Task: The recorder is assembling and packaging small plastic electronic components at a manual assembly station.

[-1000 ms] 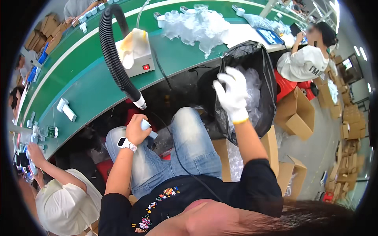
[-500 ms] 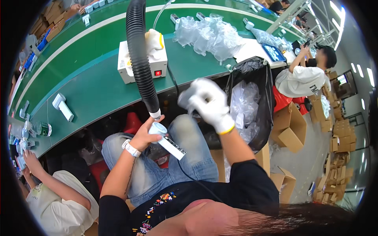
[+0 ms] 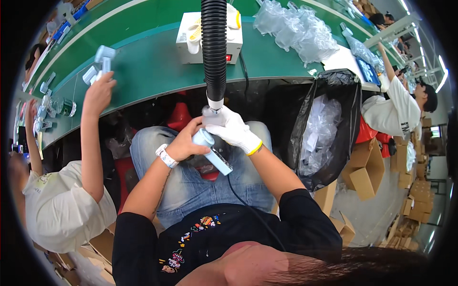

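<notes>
My left hand (image 3: pixel 183 143), bare with a white watch on its wrist, is closed around a light blue handheld device (image 3: pixel 218 162) with a round head and a straight handle. It is tilted over my lap, its round end toward the hose. My right hand (image 3: pixel 234 131), in a white knit glove, grips a cloudy translucent plastic piece (image 3: pixel 210 116) beside the device's round head. Right above that piece hangs the pale nozzle (image 3: pixel 215 103) of a black corrugated hose (image 3: pixel 213 52). My gloved fingers partly hide the piece, and whether it touches the nozzle I cannot tell.
A white box with a lit red switch (image 3: pixel 188 56) stands behind the hose, gloves on top. Clear plastic covers (image 3: pixel 298 33) are heaped on the green table (image 3: pixel 143 86). A black bag (image 3: pixel 350 119) hangs at right. At left, a co-worker's hand (image 3: pixel 99 93) reaches to similar devices.
My gloved right hand has come in from the right to the hose nozzle, beside the device in my left hand. The co-worker at left has stretched an arm onto the table. The view has shifted.
</notes>
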`<state>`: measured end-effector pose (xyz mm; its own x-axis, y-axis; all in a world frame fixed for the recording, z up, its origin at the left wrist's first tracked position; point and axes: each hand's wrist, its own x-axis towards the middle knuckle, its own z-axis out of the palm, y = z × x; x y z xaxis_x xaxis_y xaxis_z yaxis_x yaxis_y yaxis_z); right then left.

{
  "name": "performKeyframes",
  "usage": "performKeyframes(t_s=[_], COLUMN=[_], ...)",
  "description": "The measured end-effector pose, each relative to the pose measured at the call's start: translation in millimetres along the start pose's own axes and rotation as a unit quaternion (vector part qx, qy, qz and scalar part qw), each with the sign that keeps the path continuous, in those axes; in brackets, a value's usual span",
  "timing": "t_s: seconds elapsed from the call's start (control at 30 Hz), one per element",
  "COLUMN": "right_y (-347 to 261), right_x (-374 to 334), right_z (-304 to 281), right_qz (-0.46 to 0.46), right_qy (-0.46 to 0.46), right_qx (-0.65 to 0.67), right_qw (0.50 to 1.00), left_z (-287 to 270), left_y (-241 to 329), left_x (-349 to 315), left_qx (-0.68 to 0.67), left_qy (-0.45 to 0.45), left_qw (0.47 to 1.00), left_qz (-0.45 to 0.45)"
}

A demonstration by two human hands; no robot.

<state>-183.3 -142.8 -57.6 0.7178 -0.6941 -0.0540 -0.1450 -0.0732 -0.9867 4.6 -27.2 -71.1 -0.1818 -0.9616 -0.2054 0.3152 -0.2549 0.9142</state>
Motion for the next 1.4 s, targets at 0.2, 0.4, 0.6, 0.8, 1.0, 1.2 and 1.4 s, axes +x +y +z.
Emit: performKeyframes(t_s=[0.2, 0.4, 0.6, 0.8, 1.0, 1.2, 1.4], right_y=[18, 33, 57, 36, 14, 12, 16], right_x=[-20, -29, -70, -84, -3, -35, -42], right_z=[13, 6, -60, 9, 8, -13, -26], right_qz=[0.025, -0.120, -0.105, 0.029, 0.033, 0.099, -0.075], right_qy=[0.027, 0.106, 0.233, 0.054, -0.113, -0.067, -0.051], right_qx=[0.081, -0.216, 0.573, 0.281, 0.598, 0.074, 0.009], right_qw=[0.996, 0.963, 0.779, 0.958, 0.793, 0.990, 0.996], left_z=[22, 39, 15, 27, 42, -22, -37], left_y=[35, 55, 64, 41, 15, 52, 86], left_x=[-29, -11, -3, -16, -58, -60, -6], left_qx=[0.258, 0.496, 0.207, 0.012, 0.143, 0.035, 0.086], left_qy=[0.075, -0.027, -0.034, -0.054, -0.014, 0.264, 0.228], left_qw=[0.955, 0.861, 0.974, 0.998, 0.986, 0.955, 0.966], left_qz=[0.123, 0.108, 0.087, 0.031, 0.085, 0.130, 0.081])
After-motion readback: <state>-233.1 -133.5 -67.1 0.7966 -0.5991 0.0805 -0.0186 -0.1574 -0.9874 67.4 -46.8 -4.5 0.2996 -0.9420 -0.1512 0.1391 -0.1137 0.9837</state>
